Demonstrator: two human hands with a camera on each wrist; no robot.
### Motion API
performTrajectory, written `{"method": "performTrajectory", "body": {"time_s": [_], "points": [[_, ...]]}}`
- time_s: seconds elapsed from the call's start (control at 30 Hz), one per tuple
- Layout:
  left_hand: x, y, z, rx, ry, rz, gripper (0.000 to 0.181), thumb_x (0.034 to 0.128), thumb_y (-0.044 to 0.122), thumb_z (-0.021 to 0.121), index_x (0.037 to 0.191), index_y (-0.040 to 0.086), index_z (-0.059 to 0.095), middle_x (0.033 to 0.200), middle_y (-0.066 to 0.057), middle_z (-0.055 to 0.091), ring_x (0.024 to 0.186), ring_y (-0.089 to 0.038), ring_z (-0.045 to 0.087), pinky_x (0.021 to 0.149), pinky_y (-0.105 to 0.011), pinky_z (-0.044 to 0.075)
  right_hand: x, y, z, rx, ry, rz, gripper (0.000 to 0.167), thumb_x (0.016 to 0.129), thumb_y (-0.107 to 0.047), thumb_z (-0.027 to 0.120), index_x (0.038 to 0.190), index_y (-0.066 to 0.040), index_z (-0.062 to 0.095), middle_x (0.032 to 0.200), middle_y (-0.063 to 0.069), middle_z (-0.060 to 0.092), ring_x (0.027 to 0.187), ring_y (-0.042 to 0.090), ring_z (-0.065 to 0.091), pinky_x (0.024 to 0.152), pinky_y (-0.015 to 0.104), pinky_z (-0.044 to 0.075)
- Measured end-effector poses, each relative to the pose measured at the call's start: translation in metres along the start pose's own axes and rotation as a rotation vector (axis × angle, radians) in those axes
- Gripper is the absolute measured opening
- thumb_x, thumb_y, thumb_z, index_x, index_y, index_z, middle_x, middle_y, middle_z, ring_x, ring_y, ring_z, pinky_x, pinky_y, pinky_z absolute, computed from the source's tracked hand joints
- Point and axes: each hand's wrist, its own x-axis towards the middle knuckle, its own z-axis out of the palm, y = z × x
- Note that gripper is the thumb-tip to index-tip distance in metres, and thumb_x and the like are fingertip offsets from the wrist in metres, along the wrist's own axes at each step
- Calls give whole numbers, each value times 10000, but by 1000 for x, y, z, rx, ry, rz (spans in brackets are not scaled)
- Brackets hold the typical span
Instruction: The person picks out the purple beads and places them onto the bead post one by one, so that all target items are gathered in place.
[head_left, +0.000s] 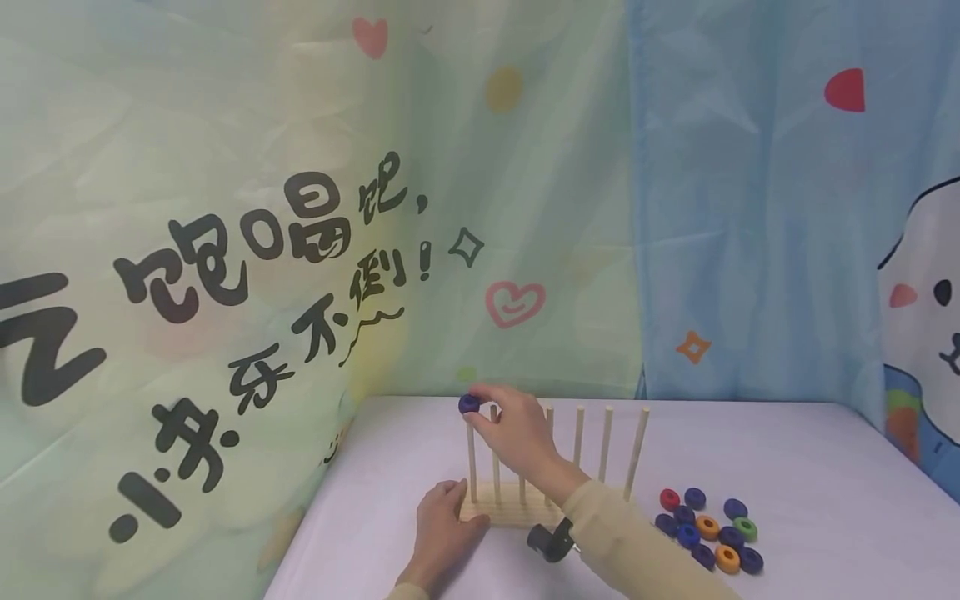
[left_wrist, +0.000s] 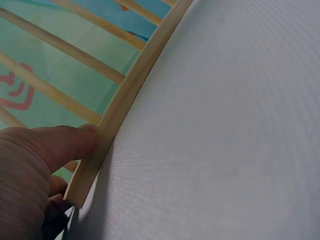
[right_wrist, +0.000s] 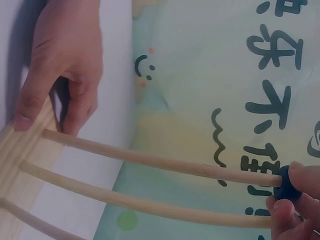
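A wooden base [head_left: 517, 517] with several upright pegs stands on the table. My left hand [head_left: 447, 523] grips its left end, thumb on the front edge and fingers behind, as the left wrist view shows. Up at the top of the leftmost peg [head_left: 472, 467], my right hand [head_left: 525, 431] pinches a dark blue ring bead [right_wrist: 286, 184] between thumb and fingers. In the right wrist view the bead sits at the peg's tip; whether the tip has entered its hole I cannot tell. The right forearm hides part of the base and lower pegs.
To the right of the base lies a loose group of ring beads, with several dark blue, some orange [head_left: 707, 527], a red one [head_left: 670, 499] and a green one [head_left: 746, 528]. A white cloth [head_left: 810, 467] covers the table. Printed curtains [head_left: 525, 208] hang behind it.
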Motion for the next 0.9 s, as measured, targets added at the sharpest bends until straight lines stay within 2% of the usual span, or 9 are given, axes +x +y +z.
{"method": "performTrajectory", "body": {"time_s": [0.17, 0.47, 0.73, 0.9], "points": [[1, -1, 2, 3, -17, -21, 684, 698, 329, 802, 1286, 34, 616, 1145, -114, 618, 1097, -337, 563, 1006, -569, 403, -4, 5, 2, -19, -28, 7, 287, 818, -214, 783, 1079, -110, 722, 981, -21, 732, 556, 5, 472, 509, 191, 420], [-1, 2, -4, 4, -15, 9, 678, 703, 325, 803, 1276, 14, 616, 1127, -121, 616, 1081, -345, 562, 993, -576, 405, -7, 7, 4, -23, -51, 16, 307, 822, -225, 781, 1100, -113, 716, 998, -28, 728, 563, 5, 471, 513, 197, 413], [-1, 2, -5, -21, -17, 10, 665, 704, 340, 814, 1256, 19, 627, 1133, -117, 618, 1087, -350, 560, 987, -583, 411, -11, 8, 1, 38, -68, 17, 297, 844, -177, 744, 1125, -92, 696, 1025, 3, 720, 524, -9, 470, 505, 197, 437], [-1, 1, -5, -30, -18, 5, 648, 705, 343, 820, 1244, 31, 637, 1146, -118, 622, 1097, -349, 559, 987, -594, 409, -13, 7, 1, 62, -43, 26, 289, 851, -166, 738, 1131, -111, 695, 1066, -8, 711, 548, 6, 490, 502, 200, 445]]}}
